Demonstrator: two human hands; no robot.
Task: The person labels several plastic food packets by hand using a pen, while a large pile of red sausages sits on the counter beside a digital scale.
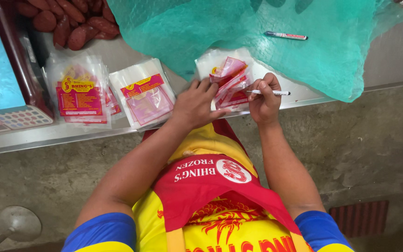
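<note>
My left hand (pixel 195 105) rests fingers-down on a stack of clear plastic bags (pixel 229 81) with red and yellow printed labels, lifting the top bag's edge. My right hand (pixel 263 100) grips a white marker pen (pixel 271 92) held sideways beside the same stack. The stack lies at the front edge of a steel counter (pixel 71 135).
Two more stacks of labelled bags (pixel 80 95) (pixel 143 93) lie to the left. A green mesh net (pixel 257 32) covers the counter's back, with a second pen (pixel 285 35) on it. Red sausages (pixel 71 21) fill a tray at top left beside a weighing scale (pixel 10 119). Concrete floor lies below.
</note>
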